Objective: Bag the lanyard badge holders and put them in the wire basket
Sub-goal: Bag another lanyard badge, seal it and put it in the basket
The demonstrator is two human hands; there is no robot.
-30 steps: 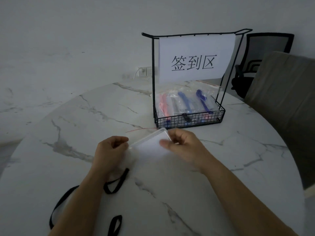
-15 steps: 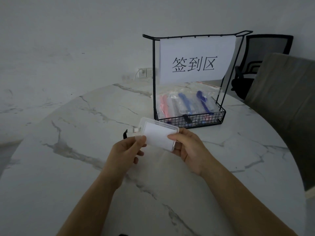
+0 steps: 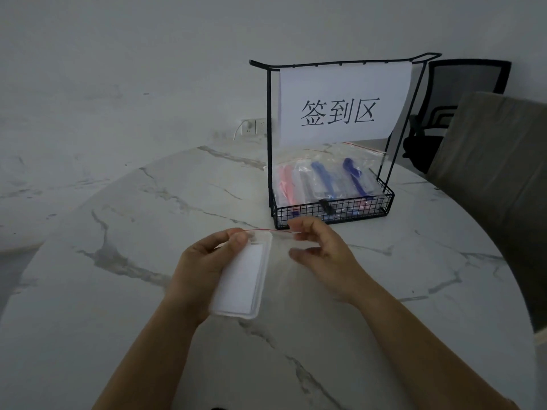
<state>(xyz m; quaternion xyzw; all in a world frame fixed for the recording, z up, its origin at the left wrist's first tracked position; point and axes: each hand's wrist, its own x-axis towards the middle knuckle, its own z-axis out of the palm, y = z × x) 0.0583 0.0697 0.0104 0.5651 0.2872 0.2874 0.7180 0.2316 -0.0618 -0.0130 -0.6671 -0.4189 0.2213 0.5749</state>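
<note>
I see the left hand (image 3: 204, 269) gripping a clear badge holder (image 3: 240, 281) with a white card inside. The thumb is pressed on its top front and the fingers are curled behind it. The holder is held upright-ish above the marble table (image 3: 112, 327), near the middle of the view, well short of the basket and not touching the tabletop as far as I can tell. The right hand (image 3: 321, 253) pinches the right end of a thin red strip (image 3: 268, 230), which is the top edge of a clear zip bag (image 3: 282, 261), between thumb and forefinger. Its other fingers are loosely curled below. The red strip runs from that pinch across the holder's top to the left thumb. The bag film is almost invisible, so I cannot tell if the holder sits inside it or just against it. No lanyard strap is visible on this holder. The black wire basket (image 3: 331, 211) stands on the table just beyond the right hand, apart from it. It holds several clear bags with pink lanyards (image 3: 286, 184) and blue lanyards (image 3: 322, 176) leaning against its tall back frame. A white paper sign (image 3: 340, 105) printed 签到区 hangs from the frame's top bar. Behind are a wall socket (image 3: 255, 127) with a white cable, a black mesh chair (image 3: 467, 84) and a grey-brown upholstered chair back (image 3: 500, 179) on the right.
</note>
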